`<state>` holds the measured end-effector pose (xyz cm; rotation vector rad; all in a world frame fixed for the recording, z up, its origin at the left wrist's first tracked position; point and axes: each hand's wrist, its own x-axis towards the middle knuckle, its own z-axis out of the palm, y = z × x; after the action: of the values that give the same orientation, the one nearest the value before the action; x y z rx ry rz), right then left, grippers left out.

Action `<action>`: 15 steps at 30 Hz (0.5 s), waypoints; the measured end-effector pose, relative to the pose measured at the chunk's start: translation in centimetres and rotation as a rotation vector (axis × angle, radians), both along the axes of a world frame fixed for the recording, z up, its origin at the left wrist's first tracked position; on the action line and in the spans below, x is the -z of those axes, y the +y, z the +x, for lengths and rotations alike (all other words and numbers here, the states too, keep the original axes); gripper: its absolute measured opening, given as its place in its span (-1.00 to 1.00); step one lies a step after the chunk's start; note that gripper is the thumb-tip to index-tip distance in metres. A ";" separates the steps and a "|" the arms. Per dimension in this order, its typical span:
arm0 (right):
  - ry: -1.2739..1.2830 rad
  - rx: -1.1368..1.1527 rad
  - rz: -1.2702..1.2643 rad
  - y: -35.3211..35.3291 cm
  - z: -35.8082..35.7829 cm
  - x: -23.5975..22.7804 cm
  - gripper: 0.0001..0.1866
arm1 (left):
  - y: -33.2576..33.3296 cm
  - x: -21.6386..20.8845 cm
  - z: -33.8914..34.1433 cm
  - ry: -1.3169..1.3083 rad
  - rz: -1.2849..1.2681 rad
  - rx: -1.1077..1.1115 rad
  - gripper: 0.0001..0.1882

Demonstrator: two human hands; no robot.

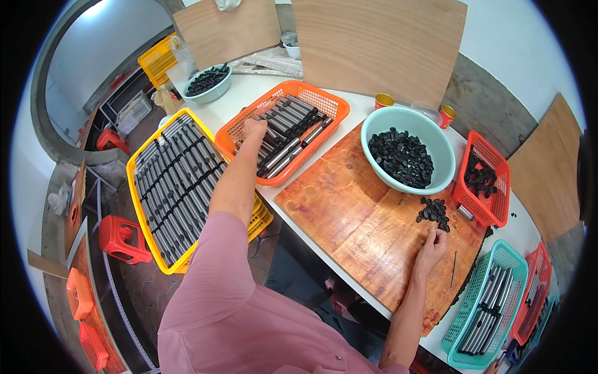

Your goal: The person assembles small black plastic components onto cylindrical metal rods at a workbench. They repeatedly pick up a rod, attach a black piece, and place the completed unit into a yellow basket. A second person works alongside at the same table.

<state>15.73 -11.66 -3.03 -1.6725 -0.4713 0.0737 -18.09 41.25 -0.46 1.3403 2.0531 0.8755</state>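
Observation:
My left hand reaches into an orange plastic basket. Its fingers are curled closed at the left end of the metal tubes with black fittings; what they hold, if anything, is hidden. On a stained wooden board, my right hand pinches at the near edge of a small heap of black oval pieces. One black piece shows at its fingertips. Behind the heap, a pale green bowl holds many more of these black pieces.
Left of the table, a yellow crate is filled with rows of similar tubes. Red and green baskets line the right side. A thin metal rod lies by my right wrist. Another bowl of black parts stands at the back left.

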 end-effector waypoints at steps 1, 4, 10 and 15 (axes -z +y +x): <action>0.016 -0.010 0.010 0.1 0.0 -0.1 -0.74 | 0.3 0.4 -0.2 -0.044 -0.004 0.008 -0.63; 0.029 0.004 0.013 -0.4 0.1 0.1 -0.73 | -1.8 -1.0 2.0 -0.174 0.041 0.001 -0.65; 0.031 -0.026 -0.012 0.2 -0.1 0.1 -0.73 | 0.3 -0.8 -3.3 -0.352 0.035 0.093 -0.78; 0.063 -0.008 -0.010 -0.1 0.1 0.4 -0.72 | -2.6 -3.6 -4.5 -0.151 0.105 0.309 -0.76</action>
<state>15.84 -11.76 -3.43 -1.6734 -0.4310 0.1348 -22.58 38.65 3.11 1.5457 1.6510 0.9226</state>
